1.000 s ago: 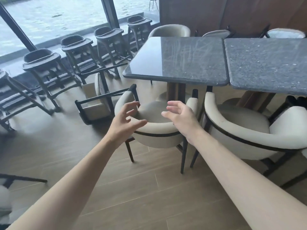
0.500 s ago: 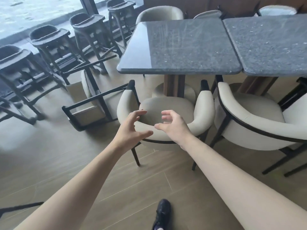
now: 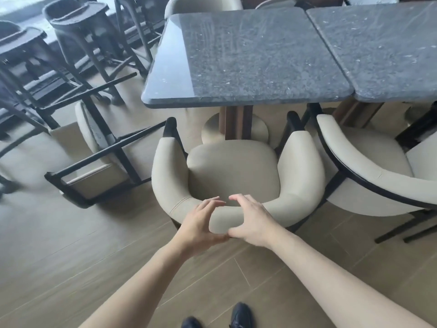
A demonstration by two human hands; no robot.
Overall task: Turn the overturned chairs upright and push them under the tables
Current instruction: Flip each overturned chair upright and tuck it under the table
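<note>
Standing upright on the wood floor point(image 3: 71, 268), a cream armchair point(image 3: 233, 171) is found before the left table point(image 3: 246, 55), its seat wholly clear of the near table edge and its arm tips just short of that edge. The curved backrest is clasped by both hands side by side: the left hand point(image 3: 198, 223) and the right hand point(image 3: 253, 221) are curled over its top, thumbs underneath and touching each other. Open floor is noted between the seat front and the table pedestal point(image 3: 236, 120). One overturned chair point(image 3: 94, 157) lies on its side just left, legs outward. A second upright armchair point(image 3: 369, 176) stands close on the right, at the right table point(image 3: 383, 43). Two tables are counted, edges nearly touching. At least three dark high chairs point(image 3: 78, 31) are ranged far left.
</note>
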